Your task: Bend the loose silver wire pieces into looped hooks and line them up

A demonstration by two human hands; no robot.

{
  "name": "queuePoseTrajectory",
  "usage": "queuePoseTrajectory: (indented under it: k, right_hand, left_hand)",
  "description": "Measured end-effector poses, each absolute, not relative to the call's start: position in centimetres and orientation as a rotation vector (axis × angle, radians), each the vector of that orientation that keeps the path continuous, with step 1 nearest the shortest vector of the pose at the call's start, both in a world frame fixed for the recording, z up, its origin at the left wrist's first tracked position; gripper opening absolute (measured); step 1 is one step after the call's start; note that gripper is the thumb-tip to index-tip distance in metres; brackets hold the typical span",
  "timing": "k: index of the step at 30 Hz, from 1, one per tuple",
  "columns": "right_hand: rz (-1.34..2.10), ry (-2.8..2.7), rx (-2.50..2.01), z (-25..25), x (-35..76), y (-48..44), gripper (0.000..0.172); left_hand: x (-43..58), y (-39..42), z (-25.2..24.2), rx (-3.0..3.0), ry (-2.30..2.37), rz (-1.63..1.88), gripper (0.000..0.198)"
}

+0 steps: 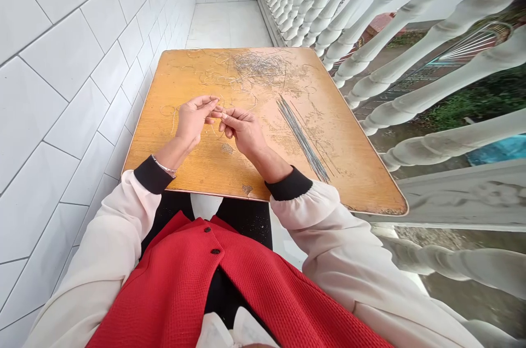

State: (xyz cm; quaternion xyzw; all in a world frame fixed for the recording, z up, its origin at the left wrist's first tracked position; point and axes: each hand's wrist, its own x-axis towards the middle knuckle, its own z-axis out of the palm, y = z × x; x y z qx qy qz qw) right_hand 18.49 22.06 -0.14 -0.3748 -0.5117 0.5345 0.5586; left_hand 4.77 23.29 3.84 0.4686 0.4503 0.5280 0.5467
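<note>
Above a wooden table top (pixel 164 156) with a worn orange surface, my left hand (pixel 193 120) and my right hand (pixel 240 129) meet at the fingertips. Both seem to pinch a fine metal wire (pixel 216 124), barely visible against the wood. A tangled heap of thin wire (pixel 258 66) lies at the far side of the table. A bundle of straight grey wires (pixel 302 137) lies to the right of my right hand. A loose wire loop (pixel 167 112) lies left of my left hand.
A white tiled wall (pixel 74 112) runs along the table's left side. White turned balusters (pixel 411 57) stand along the right side, with a tiled floor (pixel 228 24) beyond the far edge. Scraps of fibre (pixel 227 148) lie near my hands.
</note>
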Motion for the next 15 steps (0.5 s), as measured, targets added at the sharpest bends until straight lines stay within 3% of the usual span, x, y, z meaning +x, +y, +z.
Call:
queuePoseTrajectory:
  k: [10,15]
  right_hand:
    - [1.421,-1.138,-0.867,0.2,18.6,21.8,0.017]
    - [1.478,-1.147,-0.843,0.1,18.7,21.9,0.02]
  left_hand:
    - [4.3,23.2,3.7,1.309,1.123,1.246,0.01]
    - [3.2,22.9,4.7,1.449,1.122,1.146,0.019]
